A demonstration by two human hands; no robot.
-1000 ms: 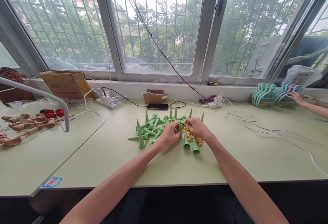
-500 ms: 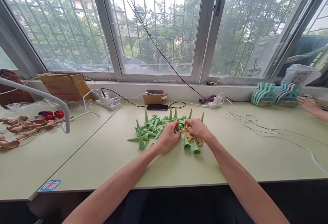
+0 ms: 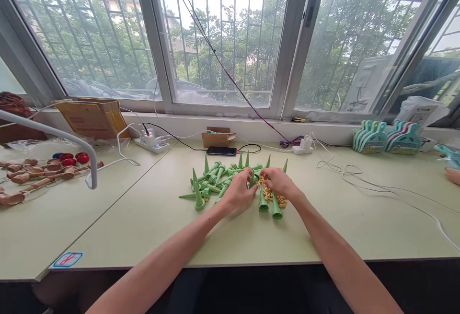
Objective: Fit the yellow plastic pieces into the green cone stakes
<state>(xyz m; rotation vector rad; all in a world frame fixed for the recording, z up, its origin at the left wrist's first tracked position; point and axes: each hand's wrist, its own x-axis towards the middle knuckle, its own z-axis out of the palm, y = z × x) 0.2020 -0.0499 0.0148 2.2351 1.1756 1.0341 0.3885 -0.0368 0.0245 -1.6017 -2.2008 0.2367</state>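
My left hand (image 3: 241,188) is closed around a green plastic cone (image 3: 252,179) that stands point up between thumb and fingers. Close on its right, my right hand (image 3: 279,182) has thumb and fingertips drawn together; whatever they hold is too small or hidden to make out. Beneath the right hand lies a heap of small yellow pieces (image 3: 278,199), partly covered. Two green cones (image 3: 276,208) rest there with their open, threaded ends facing me. Many more green cones (image 3: 198,198) are piled left of my left hand, some upright, others on their sides.
Behind the pile are a phone (image 3: 221,151) and a small cardboard box (image 3: 217,137). Wooden toys with red balls (image 3: 68,172) lie at left, under a white curved tube (image 3: 94,160). Teal hangers (image 3: 370,137), cables (image 3: 354,170) and another person's hand (image 3: 453,175) are at right.
My hands stay almost in place, still close together. At far right, the other person's hand has drawn back from the hangers toward the edge, and a teal item now shows beside it.
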